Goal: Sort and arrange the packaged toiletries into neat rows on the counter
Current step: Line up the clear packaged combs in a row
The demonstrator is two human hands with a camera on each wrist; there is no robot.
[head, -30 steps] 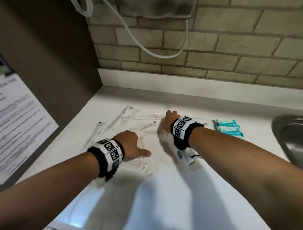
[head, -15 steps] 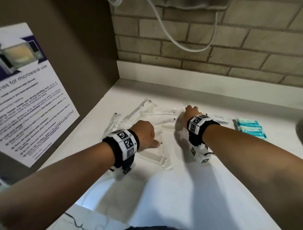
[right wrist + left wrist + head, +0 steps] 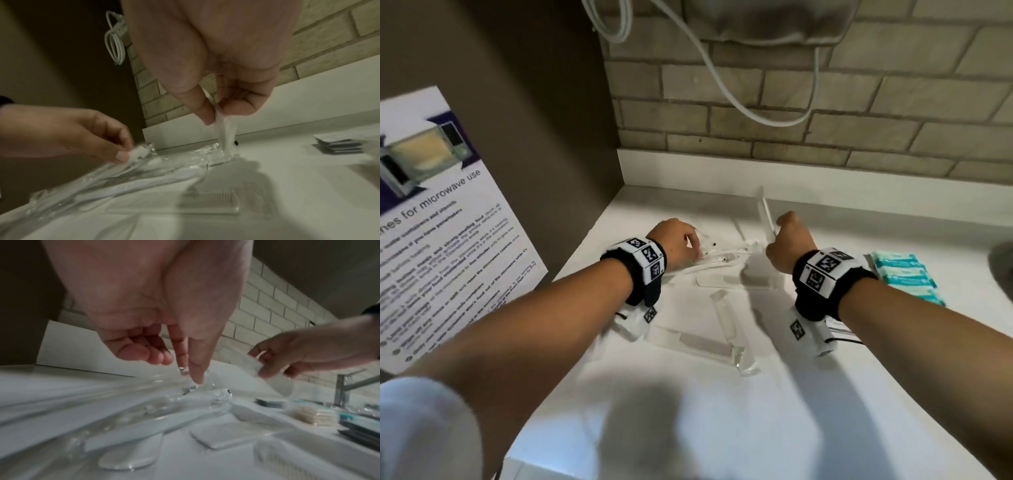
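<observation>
A heap of clear-wrapped white toothbrushes (image 3: 722, 257) lies on the white counter (image 3: 774, 411) near the back left corner. My left hand (image 3: 697, 245) pinches the end of one wrapped toothbrush (image 3: 141, 150) between thumb and forefinger, low on the heap. My right hand (image 3: 779, 230) pinches another wrapped toothbrush (image 3: 765, 212) and holds it tilted up, its lower end (image 3: 226, 142) still on the heap. Wrapped combs (image 3: 698, 342) lie in front of the heap, between my wrists.
Teal packets (image 3: 904, 277) lie stacked to the right of my right wrist, with dark flat sachets (image 3: 339, 146) nearby. A tap (image 3: 341, 391) stands further right. A brown side wall with a microwave notice (image 3: 441, 222) closes the left. White cables (image 3: 722, 68) hang over the brick back wall.
My right hand has lifted one wrapped toothbrush up off the heap. My left hand moved forward from the combs to the heap and pinched a toothbrush wrapper. The camera has tilted up.
</observation>
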